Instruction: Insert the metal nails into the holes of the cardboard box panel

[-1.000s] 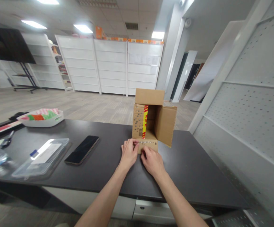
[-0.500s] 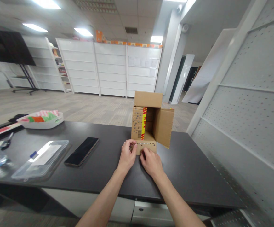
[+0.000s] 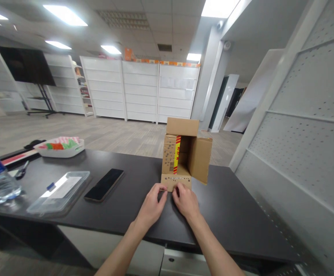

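Squarely before the person, the cardboard box point(image 3: 168, 157) stands on the dark table point(image 3: 224, 214), its mouth facing the hands; the inside shows bare brown walls, partly in shadow. Its top flap point(image 3: 182, 127) is raised, its right flap point(image 3: 202, 159) swings outward, and its studded front flap point(image 3: 169, 185) lies towards the person. The left hand point(image 3: 150, 207) curves thumb and forefinger close together at that flap's near left edge, while the right hand point(image 3: 186, 201) curls its fingers over the near edge; whether either pinches anything I cannot tell. Leftward, past the phone point(image 3: 104, 185), a clear case point(image 3: 46, 206) is shut, with a white sheet point(image 3: 65, 187) inside or on it. Behind, a white basket point(image 3: 63, 153) holds colourful crumpled material point(image 3: 59, 144); a clear bottle point(image 3: 0, 188) stands nearer
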Action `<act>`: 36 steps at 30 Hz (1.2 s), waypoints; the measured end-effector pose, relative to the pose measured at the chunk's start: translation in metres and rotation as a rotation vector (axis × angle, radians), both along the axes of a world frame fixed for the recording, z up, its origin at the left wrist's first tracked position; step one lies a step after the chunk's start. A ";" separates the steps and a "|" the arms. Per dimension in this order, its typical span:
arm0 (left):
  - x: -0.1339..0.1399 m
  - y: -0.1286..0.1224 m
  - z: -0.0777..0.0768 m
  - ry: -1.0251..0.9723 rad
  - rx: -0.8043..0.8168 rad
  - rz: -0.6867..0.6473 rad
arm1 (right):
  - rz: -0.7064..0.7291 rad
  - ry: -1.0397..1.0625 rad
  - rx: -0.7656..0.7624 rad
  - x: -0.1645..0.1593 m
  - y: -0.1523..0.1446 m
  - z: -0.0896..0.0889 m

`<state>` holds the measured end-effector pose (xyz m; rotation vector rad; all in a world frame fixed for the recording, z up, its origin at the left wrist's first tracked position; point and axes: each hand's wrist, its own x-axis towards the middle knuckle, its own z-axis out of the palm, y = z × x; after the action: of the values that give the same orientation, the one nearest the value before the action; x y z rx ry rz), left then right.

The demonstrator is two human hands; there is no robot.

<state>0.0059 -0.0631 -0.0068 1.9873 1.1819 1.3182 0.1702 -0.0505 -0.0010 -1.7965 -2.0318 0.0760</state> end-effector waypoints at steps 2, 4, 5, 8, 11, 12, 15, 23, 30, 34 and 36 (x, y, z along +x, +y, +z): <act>-0.004 -0.008 0.001 0.081 -0.008 -0.026 | -0.006 -0.001 0.008 0.000 0.000 0.000; -0.006 -0.014 0.003 0.141 -0.009 -0.038 | -0.013 -0.002 0.010 -0.001 -0.001 0.000; -0.007 -0.016 0.003 0.171 -0.009 -0.044 | -0.015 -0.003 0.007 -0.001 -0.001 0.001; -0.007 -0.021 0.005 0.276 -0.013 -0.071 | -0.018 -0.009 -0.001 -0.001 -0.002 0.002; -0.006 -0.024 0.007 0.368 -0.015 -0.084 | -0.019 -0.014 0.005 0.000 -0.002 0.003; -0.006 -0.024 0.007 0.390 -0.012 -0.085 | -0.020 -0.015 0.007 0.000 -0.002 0.002; -0.006 -0.026 0.007 0.431 0.008 -0.098 | -0.020 -0.009 0.005 0.000 -0.002 0.002; -0.006 -0.028 0.009 0.522 0.019 -0.133 | -0.018 -0.018 0.010 -0.001 0.000 0.000; -0.003 -0.027 0.012 0.504 0.017 -0.142 | -0.015 -0.031 0.014 0.000 -0.001 0.000; -0.004 -0.026 0.010 0.484 0.031 -0.114 | -0.015 -0.024 0.008 0.000 0.000 0.000; -0.004 -0.025 0.009 0.484 0.036 -0.100 | -0.010 -0.017 0.003 0.001 0.000 0.000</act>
<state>0.0019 -0.0876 0.0019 2.4405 1.2462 0.8346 0.1707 -0.0507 -0.0012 -1.8111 -2.0335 0.0559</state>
